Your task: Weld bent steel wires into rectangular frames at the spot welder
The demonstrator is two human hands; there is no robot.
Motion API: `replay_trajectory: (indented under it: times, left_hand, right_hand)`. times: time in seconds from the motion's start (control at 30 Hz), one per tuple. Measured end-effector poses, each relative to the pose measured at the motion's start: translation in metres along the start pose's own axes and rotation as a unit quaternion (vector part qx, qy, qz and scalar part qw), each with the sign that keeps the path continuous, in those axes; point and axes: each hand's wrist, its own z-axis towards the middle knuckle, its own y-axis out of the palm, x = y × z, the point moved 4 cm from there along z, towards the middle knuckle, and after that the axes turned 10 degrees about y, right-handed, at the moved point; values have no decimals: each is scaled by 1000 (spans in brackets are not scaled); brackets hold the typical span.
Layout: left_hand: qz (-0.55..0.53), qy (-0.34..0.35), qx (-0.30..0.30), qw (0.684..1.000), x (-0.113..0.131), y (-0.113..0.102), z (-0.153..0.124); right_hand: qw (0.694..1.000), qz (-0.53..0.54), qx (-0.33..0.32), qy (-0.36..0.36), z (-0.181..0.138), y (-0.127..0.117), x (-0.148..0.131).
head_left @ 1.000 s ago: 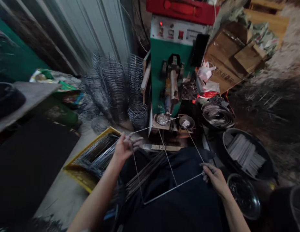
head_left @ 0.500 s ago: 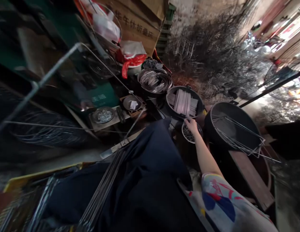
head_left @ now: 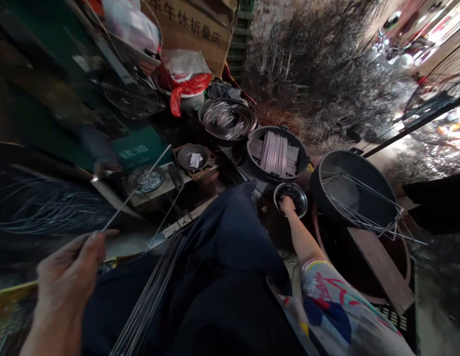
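Note:
My left hand (head_left: pixel 68 277) is at the lower left, fingers closed on a thin metal wire frame (head_left: pixel 135 190) that runs up and right toward the green machine (head_left: pixel 141 151). My right hand (head_left: pixel 288 203) reaches down into a small metal bowl (head_left: pixel 291 197) of small dark parts; its fingers are bent inside the bowl and what they grip is hidden. A bundle of straight metal rods (head_left: pixel 155 287) lies across my dark-clothed lap (head_left: pixel 222 277).
A black tub of short wire pieces (head_left: pixel 276 154) and a tub of coiled wire (head_left: pixel 228 118) stand behind the bowl. A big black tub (head_left: pixel 354 193) holds wire frames at the right. Small dishes (head_left: pixel 146 179) sit before the machine. A cardboard box (head_left: pixel 194 24) and tangled wire pile (head_left: pixel 326 74) lie beyond.
The view swung right from the machine. My right hand let go of the wire frame and moved down into the small bowl. My left hand came back into view holding the frame.

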Motion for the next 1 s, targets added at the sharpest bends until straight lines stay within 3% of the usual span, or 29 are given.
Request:
replay_trajectory:
  times: [0.2, 0.43, 0.53, 0.63, 0.73, 0.77, 0.9, 1.0]
  left_hand:
    - [137, 126, -73, 980, -12, -8, 3]
    - [141, 173, -97, 970, -46, -13, 13]
    - [110, 185, -132, 968, -49, -11, 15]
    - [111, 192, -130, 966, -44, -2, 29]
    - [175, 168, -152, 958, -42, 21, 48]
    - [189, 160, -153, 957, -41, 29, 53]
    - [186, 157, -139, 960, -39, 43, 53]
    - [172, 160, -125, 964, -41, 30, 38]
  right_hand:
    - [999, 38, 20, 3, 4, -16, -2]
    - [983, 167, 72, -23, -31, -51, -1]
    - [966, 246, 59, -55, -50, -62, -19]
    - [923, 369, 0, -108, -71, -66, -71]
    - [809, 543, -141, -175, -117, -58, -151]
    - [788, 549, -197, -199, -140, -52, -180]
    - [773, 462, -342, -269, -236, -15, -269]
    - [774, 400, -390, -299, -286, 17, -301]
